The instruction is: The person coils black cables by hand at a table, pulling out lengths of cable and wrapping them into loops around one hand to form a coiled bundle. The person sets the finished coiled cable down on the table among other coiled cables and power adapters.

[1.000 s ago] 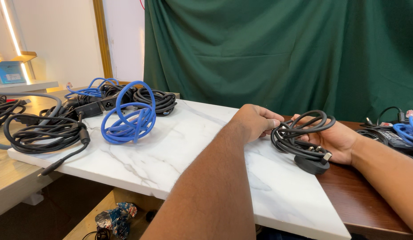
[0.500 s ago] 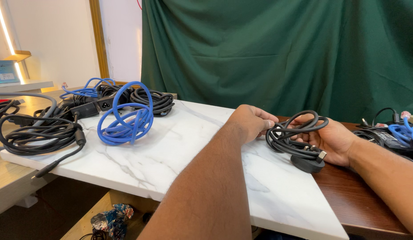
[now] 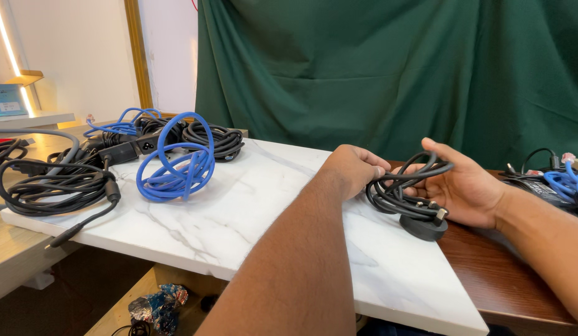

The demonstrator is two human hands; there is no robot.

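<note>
While both hands meet near the right edge of the white marble tabletop [image 3: 239, 218], a coiled black power cable [image 3: 406, 194] sits between them. The right hand [image 3: 463, 186] cups the coil from the right, palm open toward the viewer, thumb hooked over the upper loops. The left hand [image 3: 354, 169] lies curled at the coil's left side, fingertips touching the loops, so the cable lies directly to its right. The coil's long axis runs roughly left to right, its plug [image 3: 424, 227] hanging at the bottom against the tabletop. Well apart to the left lie a blue cable coil [image 3: 175, 167] and more black cable bundles [image 3: 52, 180]. A green curtain [image 3: 388, 68] hangs behind.
</note>
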